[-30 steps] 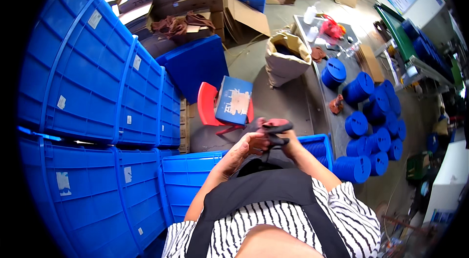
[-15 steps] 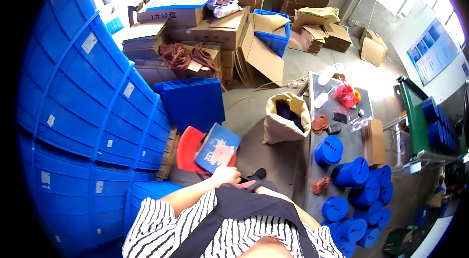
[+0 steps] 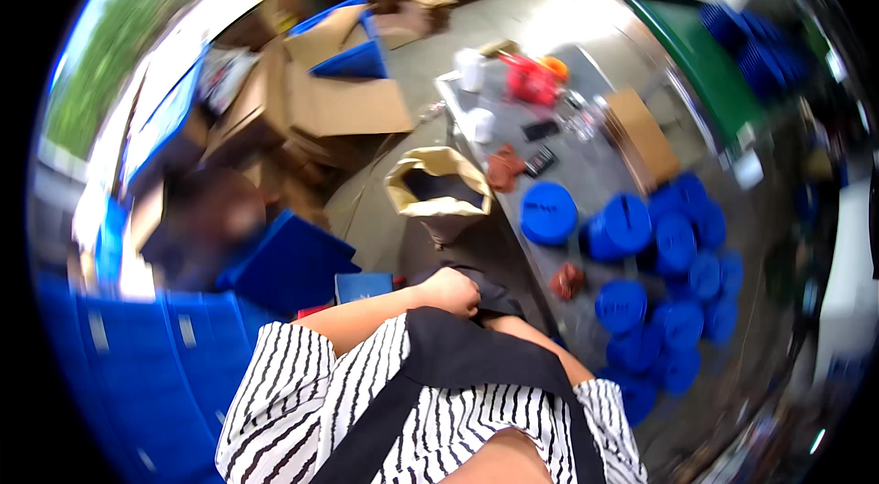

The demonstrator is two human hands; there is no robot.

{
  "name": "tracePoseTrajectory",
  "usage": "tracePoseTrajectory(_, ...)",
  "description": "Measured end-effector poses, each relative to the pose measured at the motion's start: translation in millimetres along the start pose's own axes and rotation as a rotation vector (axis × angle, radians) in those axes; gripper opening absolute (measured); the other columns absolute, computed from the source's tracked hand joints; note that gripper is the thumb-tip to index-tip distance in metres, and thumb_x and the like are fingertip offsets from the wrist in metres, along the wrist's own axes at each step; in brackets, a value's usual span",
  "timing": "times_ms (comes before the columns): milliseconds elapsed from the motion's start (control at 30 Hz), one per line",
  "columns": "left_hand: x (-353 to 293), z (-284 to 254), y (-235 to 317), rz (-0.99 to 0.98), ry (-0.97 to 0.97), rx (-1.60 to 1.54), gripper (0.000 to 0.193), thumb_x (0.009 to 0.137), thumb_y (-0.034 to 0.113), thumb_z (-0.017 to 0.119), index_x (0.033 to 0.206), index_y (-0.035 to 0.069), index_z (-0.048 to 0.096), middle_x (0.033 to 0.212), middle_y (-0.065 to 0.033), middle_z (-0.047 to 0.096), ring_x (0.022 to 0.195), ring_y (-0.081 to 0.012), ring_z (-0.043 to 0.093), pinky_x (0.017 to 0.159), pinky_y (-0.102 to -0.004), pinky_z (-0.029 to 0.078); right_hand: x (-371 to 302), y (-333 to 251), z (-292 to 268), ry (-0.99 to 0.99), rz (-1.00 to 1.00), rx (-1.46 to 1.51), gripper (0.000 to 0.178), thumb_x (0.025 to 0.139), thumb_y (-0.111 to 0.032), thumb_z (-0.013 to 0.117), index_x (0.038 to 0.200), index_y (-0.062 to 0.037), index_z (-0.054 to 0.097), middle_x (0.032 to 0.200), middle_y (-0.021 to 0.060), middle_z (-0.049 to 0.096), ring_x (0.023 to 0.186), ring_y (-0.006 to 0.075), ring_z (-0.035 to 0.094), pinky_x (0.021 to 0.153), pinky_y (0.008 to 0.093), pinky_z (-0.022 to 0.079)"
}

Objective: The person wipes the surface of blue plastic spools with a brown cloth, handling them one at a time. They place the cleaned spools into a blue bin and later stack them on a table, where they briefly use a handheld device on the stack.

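My left hand point(image 3: 451, 292) is curled closed in front of my waist, at the upper edge of my black apron point(image 3: 485, 347). Dark fabric point(image 3: 499, 294) lies right beside its fingers, and whatever they grip is hidden. Of my right arm only the forearm point(image 3: 540, 339) shows; the hand is out of sight behind the apron. Just ahead of my left hand stands an open tan sack point(image 3: 439, 220) with a folded-down rim and a dark inside. A grey table point(image 3: 586, 168) runs along my right, with blue round tubs point(image 3: 619, 228) standing on it.
Red cloths point(image 3: 504, 169), a dark phone-like device point(image 3: 540, 161), a red bag point(image 3: 531, 81) and a cardboard box point(image 3: 638, 141) sit on the table. Blue crates point(image 3: 137, 374) and a blue panel point(image 3: 286, 262) stand left. Cardboard boxes point(image 3: 261, 104) are piled far left.
My view has swung to the right, so the sack and table now lie more centrally. The red chair has mostly dropped from sight. The reddish thing by my hands no longer shows.
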State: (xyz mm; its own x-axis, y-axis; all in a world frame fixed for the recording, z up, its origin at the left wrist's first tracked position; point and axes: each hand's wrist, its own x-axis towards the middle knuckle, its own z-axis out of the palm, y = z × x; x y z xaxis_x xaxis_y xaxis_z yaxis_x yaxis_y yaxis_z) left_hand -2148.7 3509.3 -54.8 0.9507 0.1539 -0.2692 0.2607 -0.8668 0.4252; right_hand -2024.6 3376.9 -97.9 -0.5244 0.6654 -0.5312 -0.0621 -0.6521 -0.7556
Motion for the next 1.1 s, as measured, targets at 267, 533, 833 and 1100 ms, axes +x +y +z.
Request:
tracePoseTrajectory(267,5,0,78,-0.139,-0.766,-0.761,0.056,0.096,0.051,0.046,0.089,0.004,0.074,0.076,-0.0098,0.068,0.078,-0.0189,0.065,0.072,-0.0313,0.050,-159,72,66,0.178,-0.311,-0.181,0.039,0.100,-0.023,0.045,0.130,-0.0006,0.056,0.126,0.0118,0.061,0.117,0.0182,0.056,0.099,0.0279,0.041)
tracePoseTrajectory(533,41,42,38,-0.095,-0.523,0.194,0.036,0.096,0.040,0.051,0.107,0.009,0.064,0.088,-0.0136,0.066,0.086,-0.0344,0.064,0.079,-0.0423,0.051,-180,221,97,0.938,-1.091,1.322,0.040,0.100,-0.029,0.047,0.127,-0.0006,0.053,0.117,0.0189,0.064,0.104,0.0301,0.065,0.085,0.0381,0.054)
tracePoseTrajectory(833,99,130,82,0.336,-0.683,0.551,0.061,0.085,0.031,0.064,0.141,0.021,0.043,0.152,-0.0175,0.026,0.140,-0.0415,0.022,0.113,-0.0505,0.026,94,445,137,1.164,0.525,0.478,0.056,0.081,-0.028,0.066,0.132,-0.0104,0.050,0.130,0.0196,0.054,0.122,0.0373,0.051,0.097,0.0402,0.045)
tracePoseTrajectory(1100,151,127,128,0.426,-0.823,0.565,0.059,0.081,0.032,0.066,0.137,0.023,0.049,0.154,-0.0141,0.025,0.143,-0.0401,0.019,0.113,-0.0545,0.023,130,436,121,1.081,0.549,0.492,0.049,0.082,-0.027,0.064,0.127,-0.0102,0.053,0.124,0.0197,0.056,0.117,0.0375,0.053,0.094,0.0411,0.047)
